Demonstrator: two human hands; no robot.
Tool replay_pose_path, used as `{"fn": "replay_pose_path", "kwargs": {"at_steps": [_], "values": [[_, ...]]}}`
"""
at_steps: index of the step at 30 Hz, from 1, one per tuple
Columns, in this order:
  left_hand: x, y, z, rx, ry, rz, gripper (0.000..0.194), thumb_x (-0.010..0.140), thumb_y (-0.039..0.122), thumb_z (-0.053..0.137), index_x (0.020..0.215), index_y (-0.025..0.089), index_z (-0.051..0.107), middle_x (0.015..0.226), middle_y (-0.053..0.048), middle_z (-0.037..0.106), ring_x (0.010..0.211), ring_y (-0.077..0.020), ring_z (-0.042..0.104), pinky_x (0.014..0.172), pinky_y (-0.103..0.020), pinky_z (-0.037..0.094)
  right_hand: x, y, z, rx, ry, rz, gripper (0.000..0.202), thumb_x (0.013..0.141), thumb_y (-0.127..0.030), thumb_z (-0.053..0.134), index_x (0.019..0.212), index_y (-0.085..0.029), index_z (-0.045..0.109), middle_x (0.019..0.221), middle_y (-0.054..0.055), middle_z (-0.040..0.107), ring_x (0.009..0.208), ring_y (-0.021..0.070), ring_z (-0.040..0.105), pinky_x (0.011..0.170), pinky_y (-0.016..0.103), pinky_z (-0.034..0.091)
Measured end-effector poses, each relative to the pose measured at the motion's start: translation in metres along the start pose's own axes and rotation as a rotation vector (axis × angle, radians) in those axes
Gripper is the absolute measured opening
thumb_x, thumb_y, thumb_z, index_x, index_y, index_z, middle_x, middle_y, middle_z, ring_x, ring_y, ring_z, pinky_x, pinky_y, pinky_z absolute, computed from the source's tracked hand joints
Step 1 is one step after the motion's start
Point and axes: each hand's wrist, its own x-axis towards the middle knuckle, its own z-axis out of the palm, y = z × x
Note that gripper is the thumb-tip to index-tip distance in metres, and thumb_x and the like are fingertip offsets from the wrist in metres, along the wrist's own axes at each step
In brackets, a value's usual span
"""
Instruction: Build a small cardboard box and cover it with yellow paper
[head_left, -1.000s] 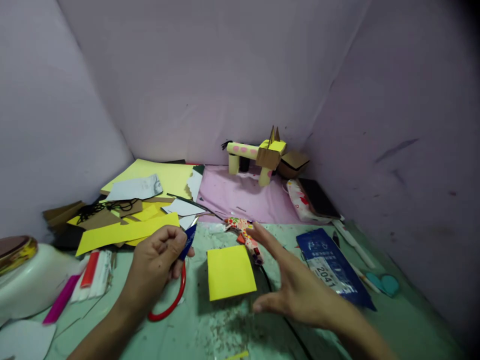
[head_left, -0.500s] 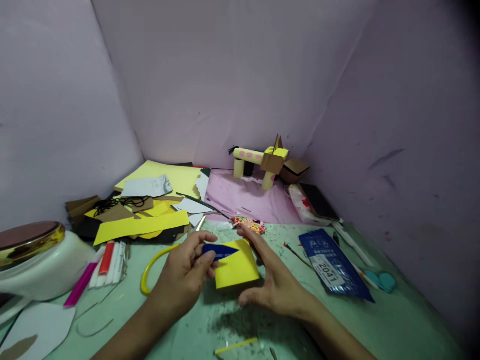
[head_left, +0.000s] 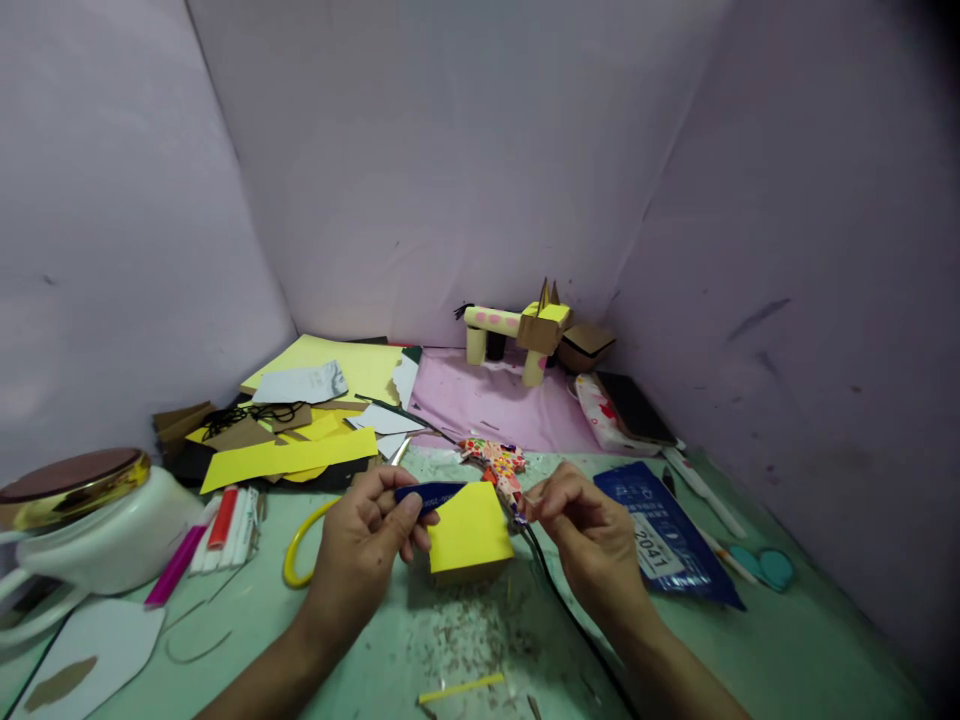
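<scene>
In the head view, my left hand [head_left: 371,530] is closed on a blue, flat, pointed tool [head_left: 431,494] with small print. The tool's tip lies against a small folded yellow paper box [head_left: 471,530]; my left fingers are right beside the box. To the right of the box, my right hand [head_left: 589,530] is closed in a pinch. Its fingertips meet the lower end of a flower-patterned glue gun [head_left: 495,460] with a black cord [head_left: 562,590]. What exactly lies between these fingertips is too small to make out.
Paper scraps [head_left: 292,460] and markers [head_left: 229,530] lie on the left, near a white pot-shaped container [head_left: 105,540]. Yellow-handled scissors [head_left: 296,560] are by my left hand. A paper giraffe [head_left: 495,320] stands behind. On the right are a blue pouch [head_left: 675,550] and a phone [head_left: 634,405].
My right hand has left the side of the yellow box, moved right, and closed from spread fingers to a pinch. The glue gun's lower end and cord now show. My left hand keeps its hold.
</scene>
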Motion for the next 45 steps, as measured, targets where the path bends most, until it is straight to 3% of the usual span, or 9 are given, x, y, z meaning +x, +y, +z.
{"fn": "replay_pose_path", "kwargs": {"at_steps": [11,16,24,27,31,35,40,43,45], "values": [[-0.008,-0.002,-0.004,0.001,-0.006,0.017,0.028,0.071,0.036,0.064,0.087,0.016,0.051,0.059,-0.003,0.068,0.045,-0.0123,0.057,0.042,-0.021,0.043,0.001,0.0,0.004,0.293,0.096,0.232,0.02,0.073,-0.024,0.075,0.062,-0.02,0.059,0.066,-0.007,0.049,0.037,0.0024,0.039,0.032,0.016,0.04],[-0.003,-0.003,-0.007,0.123,0.146,0.189,0.016,0.068,0.029,0.067,0.072,0.015,0.061,0.066,0.0,0.062,0.058,-0.01,0.054,0.052,-0.019,0.045,0.007,-0.002,0.003,0.295,0.135,0.305,0.018,0.068,-0.029,0.079,0.077,-0.021,0.066,0.07,-0.005,0.054,0.044,0.0035,0.042,0.042,0.017,0.047],[-0.013,-0.009,-0.008,-0.026,-0.027,0.019,0.022,0.069,0.034,0.07,0.076,0.015,0.065,0.047,0.003,0.054,0.04,-0.0082,0.044,0.036,-0.017,0.032,-0.002,-0.004,0.006,0.275,-0.101,0.404,0.032,0.07,-0.036,0.079,0.099,-0.024,0.072,0.083,0.0,0.065,0.047,0.0036,0.049,0.04,0.014,0.041],[-0.019,-0.006,-0.005,0.033,-0.064,0.02,0.023,0.068,0.036,0.068,0.074,0.014,0.066,0.048,0.001,0.057,0.042,-0.0106,0.048,0.039,-0.02,0.038,-0.003,-0.011,0.01,0.383,-0.134,0.512,0.028,0.07,-0.039,0.079,0.092,-0.022,0.074,0.078,0.0,0.066,0.041,0.0023,0.049,0.036,0.013,0.039],[-0.006,-0.004,-0.009,0.209,0.102,0.065,0.023,0.062,0.038,0.068,0.069,0.015,0.067,0.049,0.002,0.056,0.043,-0.0103,0.046,0.04,-0.02,0.037,0.001,-0.016,0.013,0.535,-0.109,0.681,0.027,0.065,-0.041,0.081,0.078,-0.018,0.074,0.066,-0.002,0.065,0.035,0.0017,0.045,0.028,0.012,0.033],[0.02,-0.011,-0.02,0.387,0.109,0.027,0.024,0.06,0.037,0.066,0.069,0.015,0.069,0.062,-0.002,0.066,0.058,-0.0163,0.057,0.052,-0.025,0.046,0.0,-0.014,0.013,0.422,-0.032,0.663,0.03,0.061,-0.041,0.082,0.064,-0.015,0.066,0.058,-0.003,0.063,0.031,0.0004,0.041,0.027,0.011,0.03],[0.011,-0.013,-0.021,0.5,0.142,0.432,0.027,0.074,0.031,0.063,0.096,0.016,0.069,0.072,-0.002,0.064,0.052,-0.0123,0.055,0.046,-0.022,0.045,-0.01,-0.016,0.017,0.139,-0.081,0.585,0.037,0.062,-0.045,0.079,0.057,-0.015,0.06,0.046,-0.005,0.055,0.029,0.0011,0.037,0.028,0.013,0.025],[-0.012,-0.011,-0.011,0.466,-0.04,0.791,0.017,0.078,0.017,0.065,0.094,0.019,0.068,0.083,-0.002,0.065,0.056,-0.0093,0.057,0.05,-0.018,0.047,-0.017,-0.024,0.023,0.06,-0.151,0.6,0.039,0.061,-0.048,0.078,0.054,-0.016,0.057,0.043,-0.005,0.051,0.03,0.003,0.037,0.028,0.015,0.024],[-0.025,-0.01,-0.004,0.431,-0.125,0.868,0.02,0.078,0.01,0.065,0.095,0.019,0.066,0.084,-0.003,0.066,0.06,-0.0091,0.059,0.053,-0.017,0.049,-0.022,-0.029,0.028,0.044,-0.207,0.634,0.039,0.061,-0.05,0.076,0.055,-0.017,0.057,0.042,-0.006,0.049,0.03,0.0037,0.036,0.028,0.017,0.024]]}}
